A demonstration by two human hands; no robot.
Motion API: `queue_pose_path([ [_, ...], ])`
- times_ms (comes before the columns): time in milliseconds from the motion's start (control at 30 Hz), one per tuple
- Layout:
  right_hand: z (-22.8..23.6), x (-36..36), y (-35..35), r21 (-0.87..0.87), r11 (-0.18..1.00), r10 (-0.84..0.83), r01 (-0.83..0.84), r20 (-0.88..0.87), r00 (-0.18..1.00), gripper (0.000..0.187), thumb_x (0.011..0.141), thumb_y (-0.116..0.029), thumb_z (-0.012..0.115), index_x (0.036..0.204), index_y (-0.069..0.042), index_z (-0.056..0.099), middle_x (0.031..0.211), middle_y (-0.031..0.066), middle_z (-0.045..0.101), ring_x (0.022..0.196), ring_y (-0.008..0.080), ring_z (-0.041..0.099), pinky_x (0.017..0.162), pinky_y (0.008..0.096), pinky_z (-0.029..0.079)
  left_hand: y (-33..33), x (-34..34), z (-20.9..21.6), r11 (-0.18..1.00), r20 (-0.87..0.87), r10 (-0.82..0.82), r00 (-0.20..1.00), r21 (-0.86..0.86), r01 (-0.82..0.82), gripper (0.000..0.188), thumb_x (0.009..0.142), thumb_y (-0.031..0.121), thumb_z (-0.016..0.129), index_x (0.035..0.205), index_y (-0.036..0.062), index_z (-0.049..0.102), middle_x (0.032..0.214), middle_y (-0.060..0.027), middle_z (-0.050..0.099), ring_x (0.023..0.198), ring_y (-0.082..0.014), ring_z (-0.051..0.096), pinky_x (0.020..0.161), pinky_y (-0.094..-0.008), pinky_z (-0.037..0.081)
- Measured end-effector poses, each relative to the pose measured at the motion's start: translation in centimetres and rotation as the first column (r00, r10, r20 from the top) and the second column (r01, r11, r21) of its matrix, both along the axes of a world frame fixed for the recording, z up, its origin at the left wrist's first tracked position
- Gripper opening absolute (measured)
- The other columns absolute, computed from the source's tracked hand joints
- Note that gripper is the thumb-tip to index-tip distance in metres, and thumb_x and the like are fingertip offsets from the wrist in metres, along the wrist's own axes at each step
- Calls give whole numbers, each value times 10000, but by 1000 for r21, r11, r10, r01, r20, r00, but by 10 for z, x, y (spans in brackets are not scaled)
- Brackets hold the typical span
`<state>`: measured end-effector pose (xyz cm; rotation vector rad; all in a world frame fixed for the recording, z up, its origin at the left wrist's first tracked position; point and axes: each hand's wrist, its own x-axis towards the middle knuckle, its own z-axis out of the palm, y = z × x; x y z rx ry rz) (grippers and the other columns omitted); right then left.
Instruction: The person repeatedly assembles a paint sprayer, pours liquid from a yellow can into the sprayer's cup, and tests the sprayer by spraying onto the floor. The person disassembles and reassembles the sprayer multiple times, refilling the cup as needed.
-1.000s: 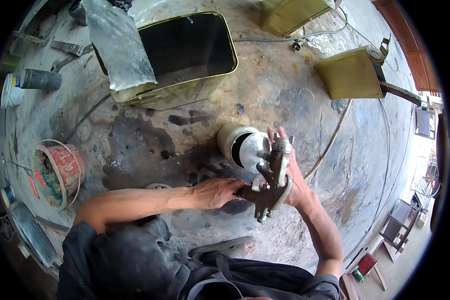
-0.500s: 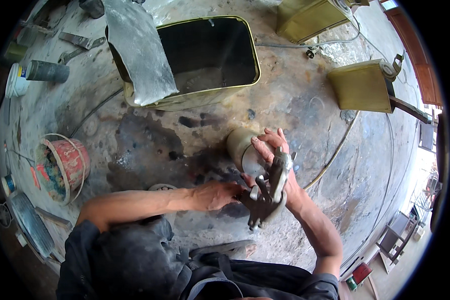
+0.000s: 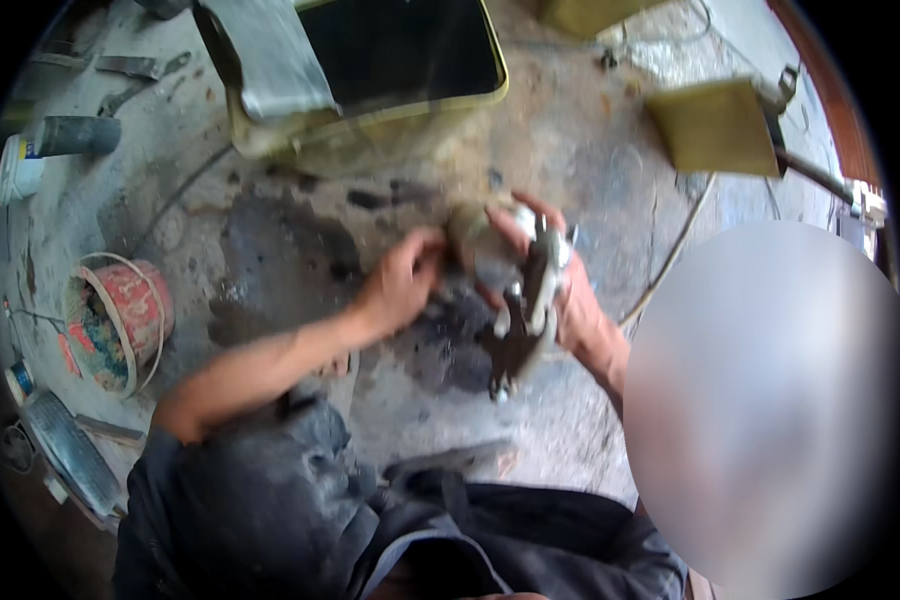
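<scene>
A metal spray gun [image 3: 542, 285] with a cylindrical metal cup [image 3: 468, 238] is held out in front of me, above the stained floor. My right hand [image 3: 568, 290] grips it from the right, with fingers reaching over the cup. To the cup's left is my left hand [image 3: 402, 275], its fingers bent toward the cup. Motion smears those fingers, so whether they touch the cup or hold anything cannot be made out. The gun's lower end points toward me, below my right hand.
A rectangular tin [image 3: 420, 110] with a grey sheet [image 3: 270, 60] over its left side stands ahead. On the left is a red bucket [image 3: 145, 310] with a handle. A yellowish tin [image 3: 715, 125] and a hose [image 3: 670, 255] lie right. A pale blur covers the lower right.
My left hand has moved from the gun's lower part up and away to the cup's left side. My right hand still holds the gun. The whole view has shifted, and a blur now covers the lower right.
</scene>
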<state>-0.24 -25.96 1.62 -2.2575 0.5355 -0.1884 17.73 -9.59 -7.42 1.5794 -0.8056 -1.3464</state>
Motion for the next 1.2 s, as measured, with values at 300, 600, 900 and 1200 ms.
queue_pose_path([
  [300,12,-1,13,-38,989,-140,144,93,986,672,707,-65,815,1359,-62,650,1325,177,666,1288,462,516,1049,498,526,-49,10,-13,961,-461,95,882,275,40,422,1118,368,432,1253,5,600,1193,-119,670,1132,-222,642,1016,-401,511],
  [600,78,1,31,127,966,212,-224,98,972,835,737,-356,844,1485,-134,545,1436,211,478,1251,434,550,1032,525,491,4,33,23,925,-851,-12,525,190,329,829,984,738,461,1526,111,440,1486,-168,518,1296,-348,573,986,-557,536],
  [900,62,-55,59,48,974,199,-220,273,941,898,738,-549,837,1483,-150,534,1306,211,538,1298,454,568,1172,664,348,32,-37,22,868,-993,-114,13,-93,487,852,989,757,394,1564,128,362,1535,-175,477,1373,-392,511,1049,-627,483],
  [1200,44,-73,61,-71,984,-128,165,373,919,398,951,48,649,1340,-24,604,1207,203,615,1233,385,632,1176,595,386,24,-60,44,978,-993,-73,-94,-89,186,750,995,626,541,1547,140,391,1530,-160,486,1378,-331,514,1112,-609,437],
])
